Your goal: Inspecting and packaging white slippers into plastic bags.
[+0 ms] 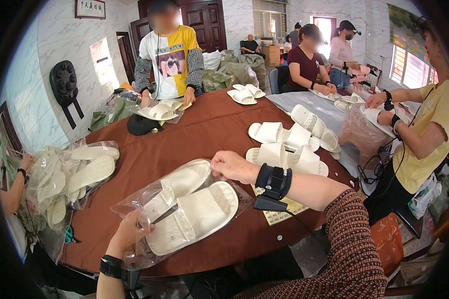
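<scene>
A pair of cream slide slippers (203, 211) lies side by side in a clear plastic bag (243, 199) on the brown-covered table in front of me. My left hand (129, 231) is closed on the bag at the toe end of the slippers, its fingertips partly behind the film. At the heel end, my right hand (233, 167) has its fingers pinched together at the bag's edge. Both wrists wear black bands. Just beyond my right hand sit several more cream slippers (272, 155), unbagged, and a yellow sticker sheet (279, 214) lies partly under my right forearm.
Clear bags of slippers (92, 167) are heaped at the left table edge, near teal scissors (71, 234). Across the brown table (199, 119), a person (169, 60) handles slippers beside a black cap (143, 124). Another person (424, 129) works at the right; others sit farther back.
</scene>
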Demonstrator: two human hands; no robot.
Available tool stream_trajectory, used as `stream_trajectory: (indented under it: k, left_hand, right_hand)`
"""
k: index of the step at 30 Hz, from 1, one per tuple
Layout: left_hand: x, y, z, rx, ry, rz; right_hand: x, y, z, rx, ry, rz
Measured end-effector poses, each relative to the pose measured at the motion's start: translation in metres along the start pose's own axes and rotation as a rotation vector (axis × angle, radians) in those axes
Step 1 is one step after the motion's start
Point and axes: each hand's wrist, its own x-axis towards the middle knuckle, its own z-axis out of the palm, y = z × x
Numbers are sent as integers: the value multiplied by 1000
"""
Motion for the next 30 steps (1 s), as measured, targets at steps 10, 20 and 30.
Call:
stream_trajectory:
  k: [10, 20, 30]
  left_hand:
    - [2, 16, 9, -558, 48, 192]
    - [4, 51, 30, -933, 41, 157]
    - [15, 43, 51, -1392, -14, 54]
  right_hand:
    - [-33, -98, -8, 32, 73, -601]
    - [-61, -176, -9, -357, 171, -1107]
    - [-45, -192, -14, -464, 272, -1256]
